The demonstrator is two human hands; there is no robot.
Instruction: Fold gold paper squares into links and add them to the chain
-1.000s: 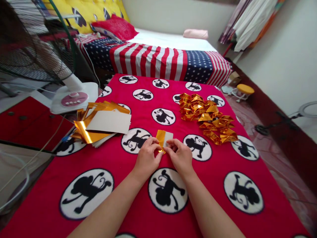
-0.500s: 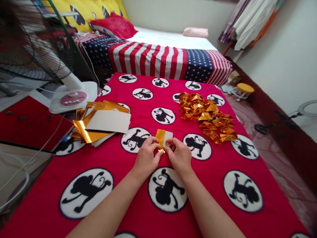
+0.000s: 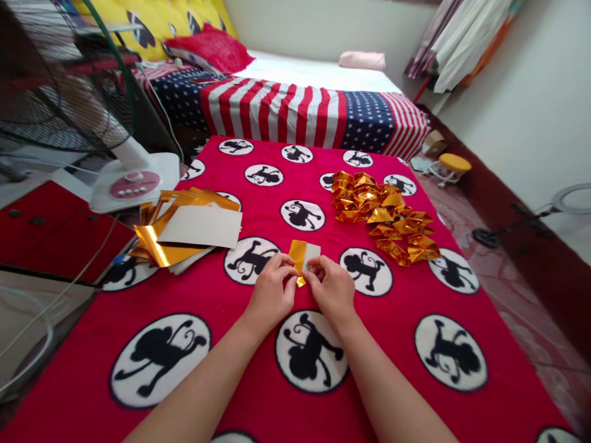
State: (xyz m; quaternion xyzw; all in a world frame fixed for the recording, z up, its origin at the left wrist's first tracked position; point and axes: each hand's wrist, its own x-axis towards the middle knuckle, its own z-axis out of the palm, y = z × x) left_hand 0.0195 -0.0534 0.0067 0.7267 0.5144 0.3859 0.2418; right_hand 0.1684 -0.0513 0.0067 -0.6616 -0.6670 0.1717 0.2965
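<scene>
Paper (image 3: 305, 253) stays pinched between my left hand (image 3: 274, 289) and right hand (image 3: 333, 289); only the glint at its near end has shifted, so folding there seems unfinished.

Hands: two, one left hand (image 3: 276, 286), one right hand (image 3: 330, 284). Gold-and-white paper (image 3: 297, 253) between them: one piece. Folded gold pieces (image 3: 381, 215): more than ten, overlapping, exact number unclear. Loose sheets (image 3: 201, 226): one pile, several sheets, too overlapped to count. Red printed cloth (image 3: 392, 326): one. Fan (image 3: 132, 154): one. Bed (image 3: 295, 114): one. Red pillow (image 3: 212, 49): one. Pink roll (image 3: 362, 60): one. Yellow-topped stool (image 3: 455, 163): one. Cardboard box (image 3: 434, 143): one.
</scene>
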